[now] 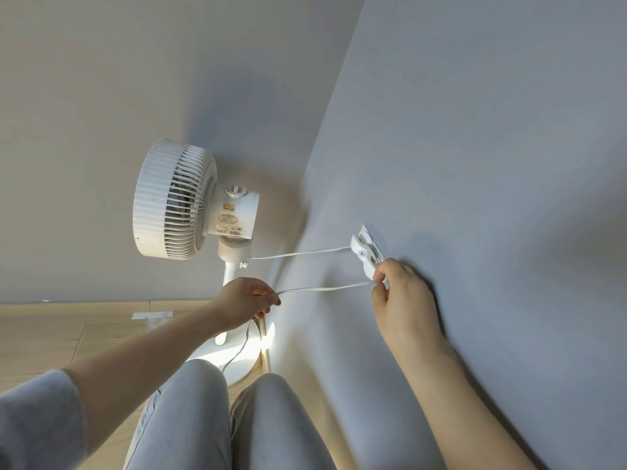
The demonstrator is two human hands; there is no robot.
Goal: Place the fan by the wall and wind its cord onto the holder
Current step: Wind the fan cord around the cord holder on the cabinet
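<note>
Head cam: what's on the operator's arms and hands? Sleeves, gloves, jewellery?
No gloves, rings or watch show on the left hand or the right hand. The left arm has a pale grey, fuzzy sleeve ending near the elbow, forearm uncovered. The right arm shows no sleeve in view.

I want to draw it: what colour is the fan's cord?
The cord is white, seen best in the head view.
</note>
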